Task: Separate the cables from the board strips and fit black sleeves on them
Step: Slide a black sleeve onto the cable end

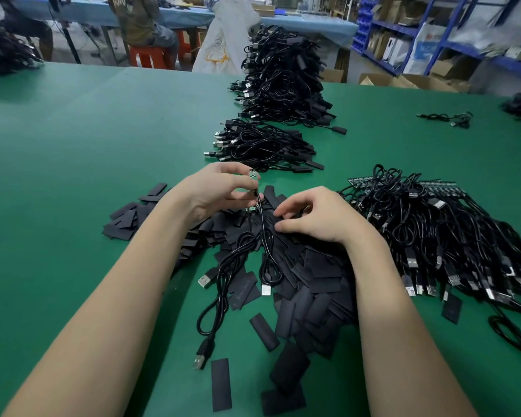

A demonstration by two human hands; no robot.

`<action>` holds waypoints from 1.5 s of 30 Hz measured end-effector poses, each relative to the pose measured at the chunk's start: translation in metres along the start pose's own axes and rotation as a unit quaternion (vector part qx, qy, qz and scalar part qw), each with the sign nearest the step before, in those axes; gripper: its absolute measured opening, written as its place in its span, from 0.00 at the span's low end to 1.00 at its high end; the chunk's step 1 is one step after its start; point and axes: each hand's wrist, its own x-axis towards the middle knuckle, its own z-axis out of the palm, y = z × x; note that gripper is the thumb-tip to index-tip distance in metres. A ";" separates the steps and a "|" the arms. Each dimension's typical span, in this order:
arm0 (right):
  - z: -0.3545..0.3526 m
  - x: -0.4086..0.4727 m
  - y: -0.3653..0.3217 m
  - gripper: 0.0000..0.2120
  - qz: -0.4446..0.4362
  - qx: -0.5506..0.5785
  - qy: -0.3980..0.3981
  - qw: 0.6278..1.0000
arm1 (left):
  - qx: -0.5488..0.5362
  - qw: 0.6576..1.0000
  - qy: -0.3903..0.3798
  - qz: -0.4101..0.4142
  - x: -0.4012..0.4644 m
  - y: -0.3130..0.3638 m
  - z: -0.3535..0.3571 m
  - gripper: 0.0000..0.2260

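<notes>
Black sleeves heaped on the green tabletop, one about to be picked.

The left hand pinches a cable just below its small green board, held above the heap. The right hand, fingers curled, reaches into the sleeves; I cannot tell whether it holds one. Best to take a single sleeve, open its mouth, and keep the board steady and upright for threading.

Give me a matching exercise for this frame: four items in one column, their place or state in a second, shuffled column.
1. left hand
2. right hand
3. sleeve pile
4. unprocessed cables

A. still joined to board strips, far right
B. pinching a cable with a small green board
C. fingers curled just above the sleeves
D. spread under both hands

Pairs: 1-B, 2-C, 3-D, 4-A
</notes>
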 end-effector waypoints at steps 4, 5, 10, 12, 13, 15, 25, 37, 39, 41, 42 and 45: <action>0.001 0.001 -0.004 0.10 -0.003 -0.044 -0.007 0.999 | -0.019 1.000 0.004 -0.011 0.002 -0.001 -0.003 0.08; 0.001 0.001 -0.004 0.10 0.000 -0.045 -0.009 0.999 | -0.017 1.000 -0.001 -0.013 0.002 -0.001 -0.003 0.08; -0.002 0.000 -0.003 0.08 0.005 -0.048 -0.033 0.998 | -0.013 1.000 -0.023 -0.011 0.002 -0.003 -0.002 0.09; -0.003 0.000 -0.002 0.07 0.003 -0.046 -0.039 0.998 | -0.008 0.999 -0.032 -0.011 0.002 -0.004 -0.001 0.09; -0.004 0.000 -0.001 0.06 0.001 -0.048 -0.039 0.998 | -0.005 0.999 -0.037 -0.011 0.002 -0.004 0.000 0.09; -0.004 -0.001 0.000 0.07 -0.007 -0.047 -0.034 0.998 | -0.001 0.999 -0.043 -0.011 0.001 -0.004 0.000 0.09; -0.003 -0.001 0.005 0.07 -0.023 0.026 0.012 0.999 | -0.002 0.999 -0.051 -0.013 0.004 -0.006 0.000 0.09; 0.000 -0.006 -0.001 0.11 -0.013 0.429 0.097 0.898 | -0.020 0.994 -0.104 -0.013 0.007 -0.012 0.015 0.06; 0.000 -0.006 0.000 0.13 -0.006 0.469 0.100 0.877 | -0.022 0.994 -0.102 -0.013 0.007 -0.012 0.018 0.05; 0.000 -0.005 0.000 0.13 -0.006 0.504 0.098 0.858 | -0.020 0.994 -0.104 -0.012 0.007 -0.012 0.019 0.04; 0.000 -0.005 0.000 0.13 -0.006 0.517 0.098 0.850 | -0.019 0.994 -0.103 -0.012 0.007 -0.012 0.020 0.04; -0.002 -0.005 0.002 0.11 -0.006 0.538 0.100 0.837 | -0.016 0.994 -0.105 -0.008 0.006 -0.011 0.020 0.04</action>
